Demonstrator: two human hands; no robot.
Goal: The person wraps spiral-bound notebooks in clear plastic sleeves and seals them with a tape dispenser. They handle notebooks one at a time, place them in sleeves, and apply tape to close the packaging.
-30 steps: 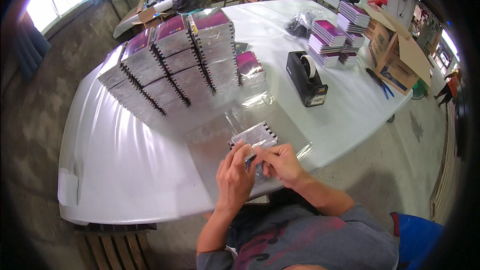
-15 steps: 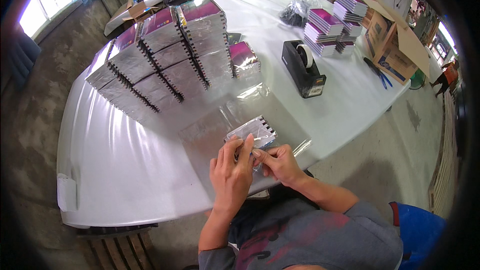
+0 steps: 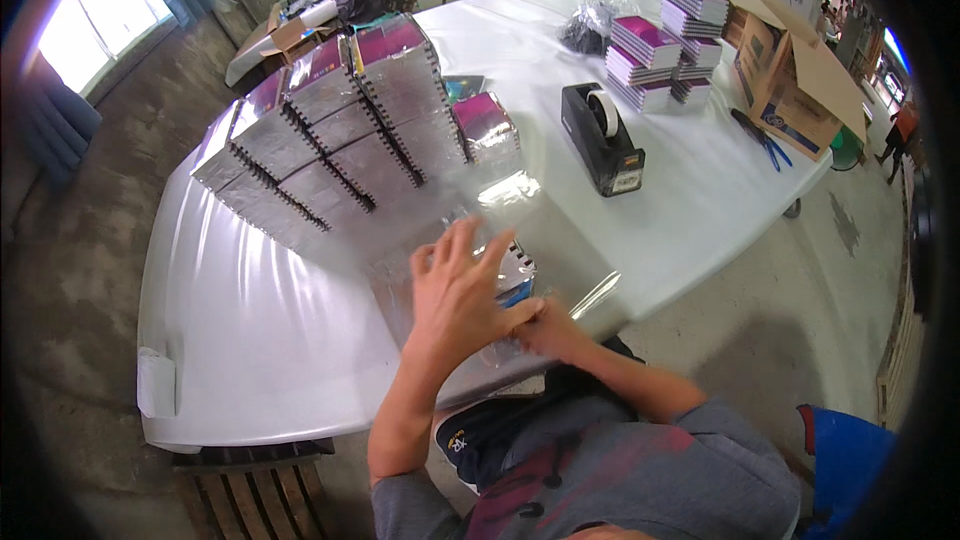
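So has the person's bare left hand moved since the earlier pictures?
Yes: judged against the long black tape dispenser, the bare left hand has shifted up the picture, away from the person's body.

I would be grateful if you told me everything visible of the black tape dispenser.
The black tape dispenser is a long body that looks like plastic, with a pale roll of tape seated in its far half and a pale label on its near end. It stands upright on the white-covered table, its length slanting away to the left. Neither the left hand nor the right hand touches it.
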